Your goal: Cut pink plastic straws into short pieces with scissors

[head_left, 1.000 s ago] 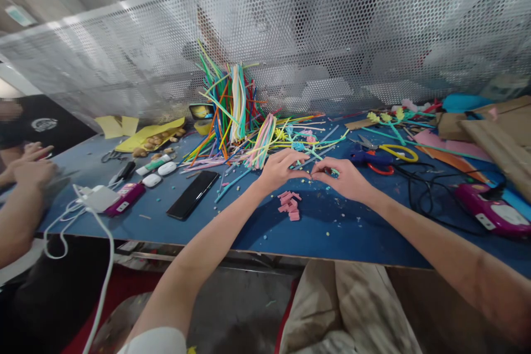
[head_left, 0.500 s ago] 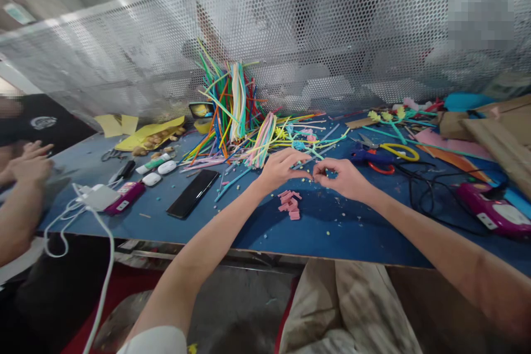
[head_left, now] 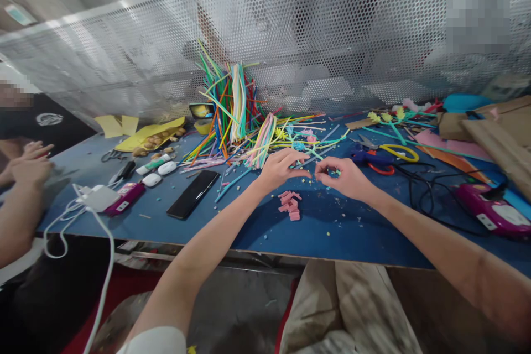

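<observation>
My left hand (head_left: 281, 170) is over the blue table, its thumb stretched out and apart from the fingers, with nothing visible between them. Facing it across a small gap, my right hand (head_left: 341, 177) has thumb and forefinger curled together in a pinch. Whatever the right fingertips may hold is too small to make out. Below the hands lies a small pile of cut pink strips (head_left: 289, 204). Behind the left hand rests a bundle of pastel pipe cleaners (head_left: 262, 141). Blue and yellow fuzzy pieces (head_left: 297, 145) lie just beyond the fingertips.
A black phone (head_left: 193, 194) lies left of my forearm. Scissors with yellow handles (head_left: 400, 151) and a blue glue gun (head_left: 369, 156) are at right, near black cables and a purple power strip (head_left: 493, 207). Another person's hands (head_left: 31, 163) are at far left. Perforated metal (head_left: 332, 38) stands behind.
My right hand has shifted slightly right, widening the small gap between my fingertips. My left hand and the pink pile are nearly unchanged.
</observation>
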A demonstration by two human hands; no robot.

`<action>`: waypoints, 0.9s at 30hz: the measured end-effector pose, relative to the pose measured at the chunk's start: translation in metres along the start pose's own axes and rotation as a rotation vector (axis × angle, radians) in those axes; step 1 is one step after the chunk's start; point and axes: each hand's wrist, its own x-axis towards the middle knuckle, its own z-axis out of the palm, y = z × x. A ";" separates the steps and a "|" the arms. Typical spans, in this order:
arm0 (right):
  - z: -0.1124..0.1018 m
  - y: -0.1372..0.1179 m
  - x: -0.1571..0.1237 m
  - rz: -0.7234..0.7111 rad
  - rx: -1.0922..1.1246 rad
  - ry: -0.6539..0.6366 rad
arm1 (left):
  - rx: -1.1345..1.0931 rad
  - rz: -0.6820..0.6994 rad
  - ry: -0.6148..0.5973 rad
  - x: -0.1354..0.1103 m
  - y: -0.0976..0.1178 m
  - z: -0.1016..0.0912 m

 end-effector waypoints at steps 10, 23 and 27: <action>0.000 -0.003 0.000 -0.021 -0.013 -0.022 | -0.013 0.018 -0.001 0.002 0.000 0.000; 0.000 0.000 0.000 -0.003 0.023 -0.007 | -0.021 -0.020 0.009 -0.003 -0.003 0.003; -0.005 0.001 0.001 -0.015 -0.006 0.024 | -0.012 -0.042 0.003 -0.002 -0.003 0.003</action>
